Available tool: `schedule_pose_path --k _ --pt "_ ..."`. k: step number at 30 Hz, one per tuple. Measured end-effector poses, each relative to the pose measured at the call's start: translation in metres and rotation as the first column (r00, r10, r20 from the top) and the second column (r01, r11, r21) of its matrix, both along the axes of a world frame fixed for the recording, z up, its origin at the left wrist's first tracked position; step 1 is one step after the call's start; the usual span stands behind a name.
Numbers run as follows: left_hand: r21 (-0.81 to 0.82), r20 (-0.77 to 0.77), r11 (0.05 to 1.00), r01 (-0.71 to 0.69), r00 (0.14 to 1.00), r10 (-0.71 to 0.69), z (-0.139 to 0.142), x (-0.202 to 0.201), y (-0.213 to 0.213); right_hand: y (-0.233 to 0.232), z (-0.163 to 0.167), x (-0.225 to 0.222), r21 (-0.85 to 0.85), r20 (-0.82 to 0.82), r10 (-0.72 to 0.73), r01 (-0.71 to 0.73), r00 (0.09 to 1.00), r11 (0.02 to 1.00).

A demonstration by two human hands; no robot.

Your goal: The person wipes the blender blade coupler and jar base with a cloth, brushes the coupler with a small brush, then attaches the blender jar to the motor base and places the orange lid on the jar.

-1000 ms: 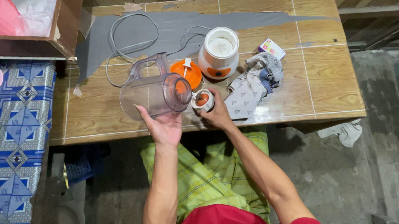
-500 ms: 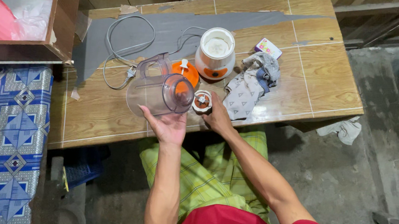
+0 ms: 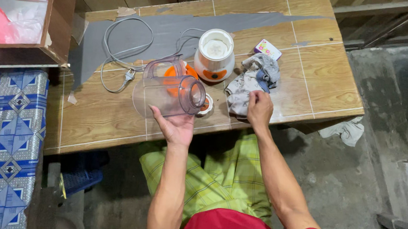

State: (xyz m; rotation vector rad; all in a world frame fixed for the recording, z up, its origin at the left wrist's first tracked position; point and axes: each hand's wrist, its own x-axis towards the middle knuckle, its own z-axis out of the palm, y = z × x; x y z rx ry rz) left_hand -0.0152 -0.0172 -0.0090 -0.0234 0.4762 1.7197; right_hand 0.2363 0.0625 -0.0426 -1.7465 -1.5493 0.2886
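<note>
The blade assembly (image 3: 206, 104) at centre frame is largely hidden behind the mouth of the clear plastic jug (image 3: 169, 93), showing only as a small white and orange ring; an orange lid (image 3: 178, 73) behind the jug is seen only through its wall. The left hand (image 3: 178, 127) supports the jug from beneath, palm up, fingers spread and curled around the lower wall; the jug lies tilted on its side, handle upward, mouth toward frame right, above the worktop (image 3: 314, 74). The right hand (image 3: 259, 109), right of centre, rests on the crumpled grey and white cloth (image 3: 251, 82), fingers pressed together and pinching its near edge; the fingertips themselves are hard to make out. The white, rounded blender base (image 3: 214, 55) with orange front stands upright just behind the jug, its grey cord (image 3: 121, 50) looped across the worktop's wood-grain tile surface at upper left.
</note>
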Motion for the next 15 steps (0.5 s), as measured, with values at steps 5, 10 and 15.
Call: schedule_pose_path --k 5,10,15 --pt "0.007 -0.040 0.999 -0.047 0.998 0.047 -0.011 0.012 0.007 0.004 0.030 0.006 0.212 -0.843 0.249 -0.130 0.476 0.968" --pt "0.039 -0.116 0.997 -0.069 0.991 0.073 -0.018 0.038 0.027 -0.017 0.060 -0.050 0.313 -0.766 0.418 -0.285 0.488 0.906" --pt "0.020 -0.125 0.994 -0.107 0.986 0.109 -0.021 0.066 0.041 -0.016 0.074 -0.083 0.376 -0.584 0.570 -0.430 0.577 0.821"
